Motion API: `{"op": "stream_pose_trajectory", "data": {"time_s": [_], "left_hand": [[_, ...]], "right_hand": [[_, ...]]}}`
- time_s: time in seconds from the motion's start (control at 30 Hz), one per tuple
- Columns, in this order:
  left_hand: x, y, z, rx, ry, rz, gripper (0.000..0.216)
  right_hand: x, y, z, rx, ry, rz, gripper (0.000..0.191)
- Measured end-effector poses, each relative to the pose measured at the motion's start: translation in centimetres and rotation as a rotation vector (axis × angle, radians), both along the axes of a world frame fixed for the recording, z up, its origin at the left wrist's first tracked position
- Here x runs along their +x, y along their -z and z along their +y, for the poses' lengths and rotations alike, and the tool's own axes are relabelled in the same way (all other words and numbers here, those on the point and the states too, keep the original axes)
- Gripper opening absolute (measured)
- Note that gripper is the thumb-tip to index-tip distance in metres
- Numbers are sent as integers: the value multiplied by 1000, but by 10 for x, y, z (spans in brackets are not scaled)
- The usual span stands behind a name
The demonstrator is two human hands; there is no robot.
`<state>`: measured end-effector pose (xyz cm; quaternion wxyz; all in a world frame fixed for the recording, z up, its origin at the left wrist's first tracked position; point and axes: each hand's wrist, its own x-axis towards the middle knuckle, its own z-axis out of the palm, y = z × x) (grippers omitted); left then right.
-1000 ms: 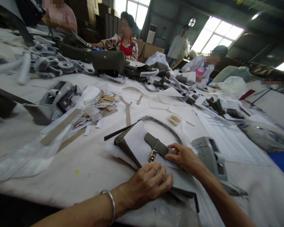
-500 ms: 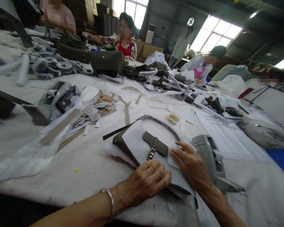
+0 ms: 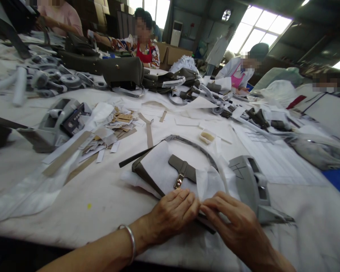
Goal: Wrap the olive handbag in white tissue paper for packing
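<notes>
An olive-grey handbag (image 3: 143,173) lies in front of me, its front mostly covered by a white wrapping sheet (image 3: 211,181). Its flap tab (image 3: 184,168) with a gold clasp (image 3: 179,182) shows through. My left hand (image 3: 172,213), a bracelet on its wrist, presses its closed fingers over the bag's near edge, just below the clasp. At that edge my right hand (image 3: 235,215) pinches the sheet, its fingertips meeting those of the left hand. The bag's wrapped handle (image 3: 195,143) arches on the far side. The hands hide the near edge.
A grey tape dispenser (image 3: 246,181) stands right of the bag; another tape dispenser (image 3: 52,128) is at left. Paper scraps (image 3: 113,132) and a small tray (image 3: 207,136) lie beyond. Several bags (image 3: 121,73) cover the far side, where co-workers (image 3: 147,49) are.
My right hand has come down and left from the bag's right side to meet my left hand. The sheet's right part is now lifted and folded over the flap tab's right end.
</notes>
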<state>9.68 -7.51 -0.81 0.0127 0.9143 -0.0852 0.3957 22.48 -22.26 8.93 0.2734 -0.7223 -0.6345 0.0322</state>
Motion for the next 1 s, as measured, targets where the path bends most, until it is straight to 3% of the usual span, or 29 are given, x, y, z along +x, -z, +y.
{"op": "stream_pose_trajectory", "data": {"time_s": [0.17, 0.33, 0.63, 0.83, 1.0], "left_hand": [[-1, -3, 0, -5, -4, 3, 28], [0, -1, 0, 29, -27, 24, 30], [-1, -3, 0, 1, -17, 16, 34], [0, -8, -1, 21, -31, 22, 30], [2, -5, -2, 32, -36, 3, 25]], "right_hand": [[2, 4, -6, -36, 7, -13, 16], [-2, -1, -7, -58, -76, -23, 7], [-2, 4, -3, -93, -83, 12, 13], [-1, -5, -3, -103, -108, 97, 7], [27, 2, 1, -49, 78, 140, 10]]}}
